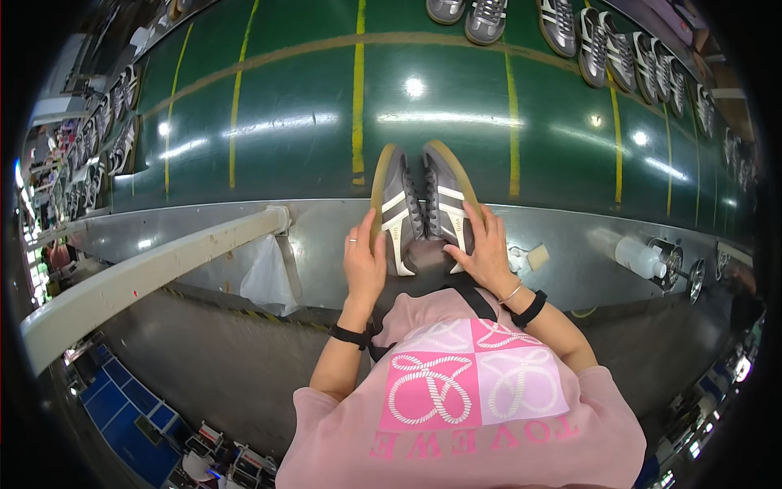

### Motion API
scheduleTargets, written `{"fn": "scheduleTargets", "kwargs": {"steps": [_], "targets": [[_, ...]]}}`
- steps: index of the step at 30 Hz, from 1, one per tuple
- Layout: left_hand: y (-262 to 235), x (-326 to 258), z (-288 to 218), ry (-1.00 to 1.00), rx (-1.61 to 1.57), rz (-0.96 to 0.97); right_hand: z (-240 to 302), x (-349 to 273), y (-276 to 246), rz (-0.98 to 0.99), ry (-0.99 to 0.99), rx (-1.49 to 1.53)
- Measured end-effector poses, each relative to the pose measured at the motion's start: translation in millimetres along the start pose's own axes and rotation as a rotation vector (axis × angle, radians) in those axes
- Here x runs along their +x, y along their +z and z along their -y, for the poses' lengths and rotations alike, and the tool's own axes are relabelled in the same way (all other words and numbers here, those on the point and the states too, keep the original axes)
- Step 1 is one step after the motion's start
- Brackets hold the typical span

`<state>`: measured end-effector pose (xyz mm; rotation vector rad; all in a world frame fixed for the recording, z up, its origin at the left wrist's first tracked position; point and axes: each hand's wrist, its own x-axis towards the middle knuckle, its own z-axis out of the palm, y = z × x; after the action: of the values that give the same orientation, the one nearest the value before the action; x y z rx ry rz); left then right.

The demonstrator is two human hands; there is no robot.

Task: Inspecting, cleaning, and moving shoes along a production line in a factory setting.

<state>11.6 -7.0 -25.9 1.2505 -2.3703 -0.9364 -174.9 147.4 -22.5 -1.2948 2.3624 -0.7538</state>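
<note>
Two grey sneakers with white stripes and tan gum soles stand side by side in front of me, toes pointing away and laced sides turned toward each other. My left hand (363,259) is closed around the heel part of the left sneaker (394,213), fingers along its outer sole edge. On the other side, my right hand (485,253) grips the right sneaker (446,194) near its heel, with the thumb at the shoe opening. Both toes lie over the green belt, while the heels are above the metal ledge (326,218). The fingers' undersides are partly hidden.
The green conveyor belt (309,163) with yellow cross lines runs across. Several similar sneakers (558,28) stand along its far right side; more shoes (122,147) sit on racks at left. A pale bar (163,265), a plastic bag (267,277) and a clear bottle (639,257) flank me.
</note>
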Motion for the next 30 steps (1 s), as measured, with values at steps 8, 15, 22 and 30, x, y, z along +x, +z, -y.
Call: {"fn": "scheduleTargets", "kwargs": {"steps": [8, 15, 22, 30], "targets": [[2.5, 0.2, 8.2, -0.098, -0.19, -0.087, -11.8, 0.3, 3.0, -0.046, -0.046, 0.042], [5.7, 5.3, 13.0, -0.061, -0.248, -0.145, -14.8, -4.4, 10.6, -0.087, -0.065, 0.003], [7.2, 6.8, 17.7, -0.055, -0.261, -0.143, -18.8, -2.7, 13.1, -0.087, 0.067, 0.114], [29.1, 10.3, 39.1, -0.242, -0.365, 0.19, -38.0, 11.1, 6.7, 0.099, 0.289, 0.728]]}}
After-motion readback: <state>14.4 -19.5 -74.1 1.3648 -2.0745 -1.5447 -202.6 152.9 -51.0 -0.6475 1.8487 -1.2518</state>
